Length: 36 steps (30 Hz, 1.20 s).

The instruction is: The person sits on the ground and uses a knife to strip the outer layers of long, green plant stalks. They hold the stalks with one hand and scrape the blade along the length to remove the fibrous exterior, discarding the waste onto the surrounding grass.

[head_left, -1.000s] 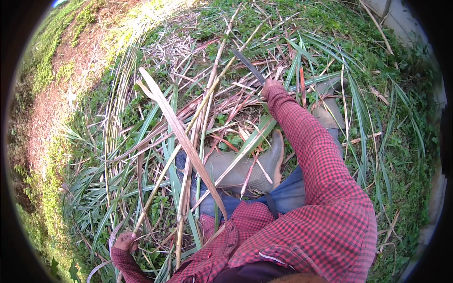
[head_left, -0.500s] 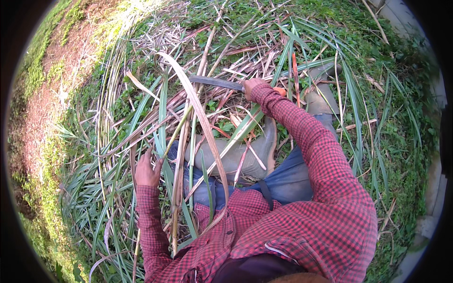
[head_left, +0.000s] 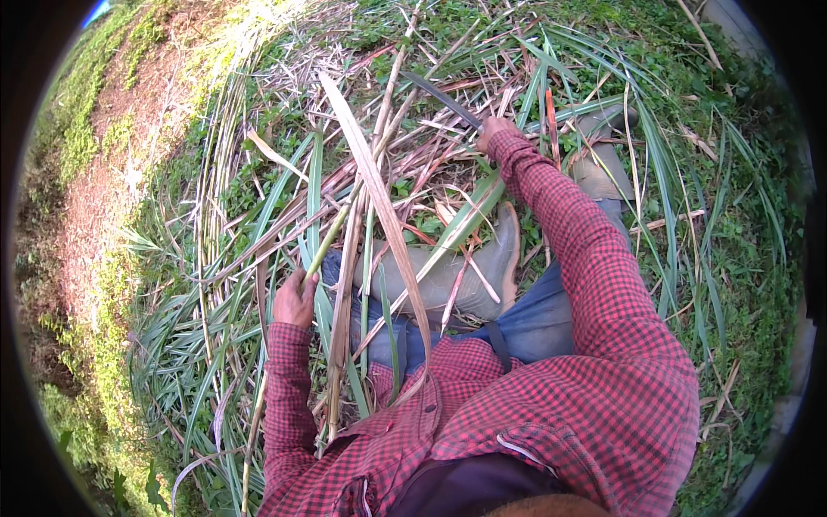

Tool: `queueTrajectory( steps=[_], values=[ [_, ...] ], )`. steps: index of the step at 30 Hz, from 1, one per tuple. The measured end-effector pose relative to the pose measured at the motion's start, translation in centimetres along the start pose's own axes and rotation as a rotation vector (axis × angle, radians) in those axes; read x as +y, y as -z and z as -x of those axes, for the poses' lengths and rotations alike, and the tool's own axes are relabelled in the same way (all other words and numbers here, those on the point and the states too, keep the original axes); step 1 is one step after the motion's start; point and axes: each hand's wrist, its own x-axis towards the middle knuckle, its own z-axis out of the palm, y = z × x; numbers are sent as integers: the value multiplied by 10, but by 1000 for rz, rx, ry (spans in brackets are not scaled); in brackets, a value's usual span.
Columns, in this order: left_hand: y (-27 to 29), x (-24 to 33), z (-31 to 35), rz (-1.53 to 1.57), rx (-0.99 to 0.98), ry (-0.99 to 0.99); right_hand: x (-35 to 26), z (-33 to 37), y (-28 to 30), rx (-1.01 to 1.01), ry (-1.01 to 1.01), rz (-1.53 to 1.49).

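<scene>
Left of centre, the left hand [head_left: 295,299] curls round a greenish cane stalk [head_left: 327,244] that slants up-right from its grip; at upper centre, the right hand [head_left: 497,135] clasps a machete [head_left: 444,101], blade aimed upper left.

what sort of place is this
Outdoors, probably a rough grassy plot or field edge, though the pictures can't settle which. Low green plants cover much of the ground, long thin stalks lie strewn over it, and a strip of bare reddish soil shows at the left.
</scene>
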Motion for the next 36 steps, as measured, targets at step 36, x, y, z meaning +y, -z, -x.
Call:
queueTrajectory(
  steps=[36],
  values=[
    [103, 86, 115, 308, -171, -59, 94, -20, 33, -138, -204, 147]
  ],
)
